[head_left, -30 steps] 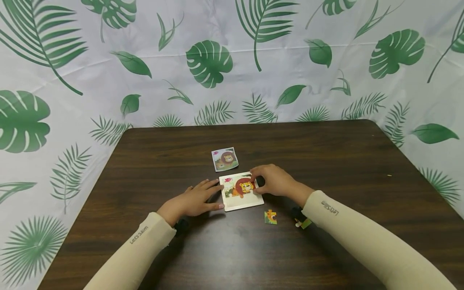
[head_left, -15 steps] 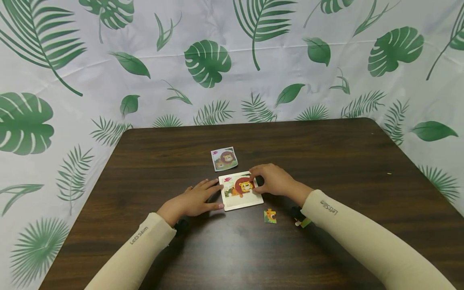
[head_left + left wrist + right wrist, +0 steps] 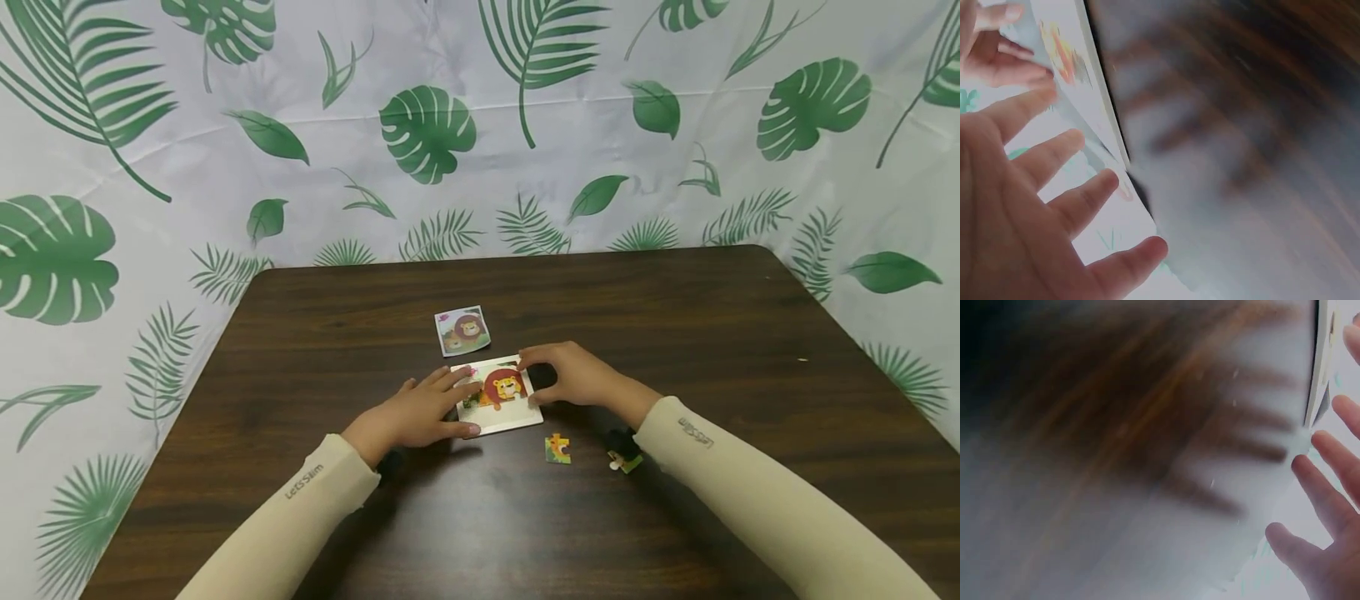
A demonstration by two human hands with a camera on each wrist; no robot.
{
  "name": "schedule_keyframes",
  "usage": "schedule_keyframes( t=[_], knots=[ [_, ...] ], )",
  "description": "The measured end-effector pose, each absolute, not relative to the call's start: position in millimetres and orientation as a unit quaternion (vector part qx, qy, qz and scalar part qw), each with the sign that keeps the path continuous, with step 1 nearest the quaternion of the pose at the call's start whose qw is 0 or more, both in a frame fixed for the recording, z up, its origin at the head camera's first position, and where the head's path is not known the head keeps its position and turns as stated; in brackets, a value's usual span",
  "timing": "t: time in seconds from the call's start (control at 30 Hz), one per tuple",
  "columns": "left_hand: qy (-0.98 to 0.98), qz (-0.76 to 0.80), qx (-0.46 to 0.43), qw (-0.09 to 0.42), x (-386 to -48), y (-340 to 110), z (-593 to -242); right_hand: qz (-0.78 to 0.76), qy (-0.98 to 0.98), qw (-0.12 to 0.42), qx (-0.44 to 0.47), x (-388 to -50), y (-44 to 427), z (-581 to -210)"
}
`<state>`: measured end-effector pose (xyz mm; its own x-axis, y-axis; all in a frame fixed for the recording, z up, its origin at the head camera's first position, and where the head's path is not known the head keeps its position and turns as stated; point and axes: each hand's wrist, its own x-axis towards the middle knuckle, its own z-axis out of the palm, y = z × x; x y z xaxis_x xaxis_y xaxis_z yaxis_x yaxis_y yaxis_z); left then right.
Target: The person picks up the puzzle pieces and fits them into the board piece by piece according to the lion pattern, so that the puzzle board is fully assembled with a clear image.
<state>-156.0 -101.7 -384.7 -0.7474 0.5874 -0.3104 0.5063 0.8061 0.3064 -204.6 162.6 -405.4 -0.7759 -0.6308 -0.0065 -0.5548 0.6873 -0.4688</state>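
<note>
Lion jigsaw (image 3: 504, 386) is seen partly assembled in pale tray (image 3: 517, 414) on tabletop (image 3: 675, 333); aligning of placed pieces is judged as step in hand. Tray is flanked by left hand (image 3: 423, 412), fingers spread over left edge, and right hand (image 3: 573, 375) at right edge, thumb and fingers apart; nothing is seen clamped in either grip. Next, loose jigsaw piece (image 3: 557, 452) should probably be picked up. This piece is shown only in head view; straight right fingers (image 3: 1322, 494) are shown better in right wrist view.
</note>
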Motion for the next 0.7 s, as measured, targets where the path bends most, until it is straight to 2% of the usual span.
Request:
schedule_keyframes(
  t=[0.2,0.7],
  knots=[
    [0.920,0.069,0.331,0.199,-157,-82,-390,-0.240,0.913,0.088,-0.317,-198,179,-404],
    [0.925,0.053,0.329,0.183,-160,-70,-390,-0.238,0.913,0.116,-0.310,-169,210,-404]
  ],
)
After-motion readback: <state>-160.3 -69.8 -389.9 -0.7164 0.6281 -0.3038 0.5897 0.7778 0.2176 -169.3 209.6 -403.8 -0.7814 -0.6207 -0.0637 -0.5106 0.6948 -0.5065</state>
